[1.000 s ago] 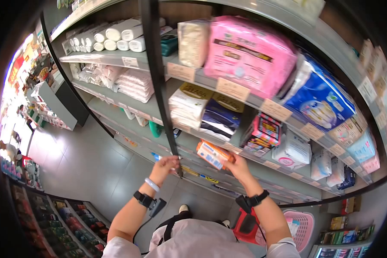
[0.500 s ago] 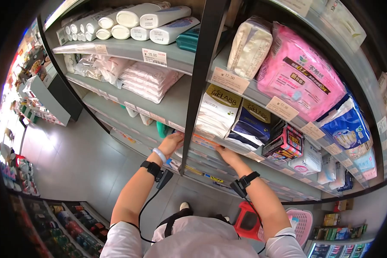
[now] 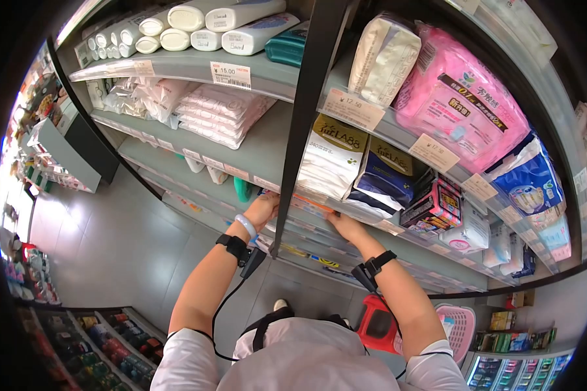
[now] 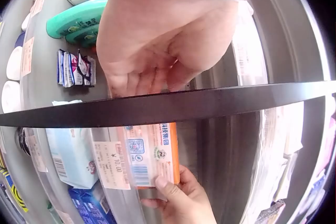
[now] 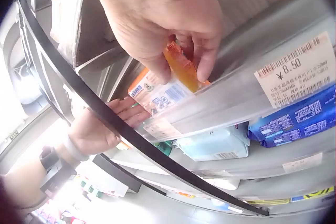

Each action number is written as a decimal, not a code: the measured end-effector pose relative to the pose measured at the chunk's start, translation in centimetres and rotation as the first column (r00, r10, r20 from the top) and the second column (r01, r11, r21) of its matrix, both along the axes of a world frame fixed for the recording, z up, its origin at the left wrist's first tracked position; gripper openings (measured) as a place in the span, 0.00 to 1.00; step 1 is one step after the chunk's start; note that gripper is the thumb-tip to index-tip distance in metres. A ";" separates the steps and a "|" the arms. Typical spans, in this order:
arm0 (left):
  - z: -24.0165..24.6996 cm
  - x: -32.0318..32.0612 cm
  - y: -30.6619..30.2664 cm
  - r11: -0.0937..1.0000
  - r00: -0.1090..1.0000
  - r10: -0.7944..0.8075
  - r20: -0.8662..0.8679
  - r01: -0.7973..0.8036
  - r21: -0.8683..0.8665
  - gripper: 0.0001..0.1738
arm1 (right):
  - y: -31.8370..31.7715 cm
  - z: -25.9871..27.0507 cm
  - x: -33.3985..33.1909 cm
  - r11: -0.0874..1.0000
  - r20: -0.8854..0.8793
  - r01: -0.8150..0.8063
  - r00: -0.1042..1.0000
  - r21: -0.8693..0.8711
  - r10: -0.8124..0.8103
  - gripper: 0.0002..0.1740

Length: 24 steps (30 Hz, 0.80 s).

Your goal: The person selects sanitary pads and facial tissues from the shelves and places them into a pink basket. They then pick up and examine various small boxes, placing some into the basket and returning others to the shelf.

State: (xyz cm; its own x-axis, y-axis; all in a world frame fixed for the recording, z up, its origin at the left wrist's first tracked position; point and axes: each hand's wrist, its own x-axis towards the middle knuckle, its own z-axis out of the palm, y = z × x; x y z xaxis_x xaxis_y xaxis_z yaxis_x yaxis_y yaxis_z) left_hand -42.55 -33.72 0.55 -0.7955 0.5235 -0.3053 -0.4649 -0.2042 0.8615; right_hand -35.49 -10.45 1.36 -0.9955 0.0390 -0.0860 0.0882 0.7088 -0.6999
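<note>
1. Grey shelves (image 3: 261, 144) stand over the tiled floor (image 3: 137, 251); one black upright post (image 3: 310, 98) passes between the two hands.
2. Right hand (image 5: 168, 19) pinches one orange-and-white plastic packet (image 4: 152, 155) by its end, at the shelf's front edge, near one price label (image 4: 111, 166).
3. Left hand (image 5: 95, 132) has fingers nearly straight at the other end; whether they touch, I cannot tell.
4. Two green bottles (image 4: 76, 20) are near the left hand.
</note>
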 end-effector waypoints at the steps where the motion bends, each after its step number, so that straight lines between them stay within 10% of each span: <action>1: -0.2 -0.1 -0.1 0.999 0.999 -0.036 -0.024 0.036 -0.024 0.18 | -0.1 0.2 0.0 1.000 0.013 0.002 1.000 -0.007 -0.002 0.19; 9: 0.0 3.6 -2.6 0.960 0.962 0.272 -0.036 -0.274 -0.066 0.19 | 0.1 3.7 4.7 0.976 -0.256 0.095 0.966 0.194 -0.043 0.20; 13: -3.0 8.9 -4.3 0.912 0.915 0.403 0.033 -0.399 -0.092 0.14 | 2.6 3.8 12.0 0.965 -0.444 0.216 0.857 -0.151 -0.262 0.16; 24: -8.3 19.3 9.5 0.944 0.967 -0.127 0.222 0.186 -0.273 0.13 | 13.0 0.2 32.7 0.735 -0.201 0.671 0.710 -0.095 -0.675 0.15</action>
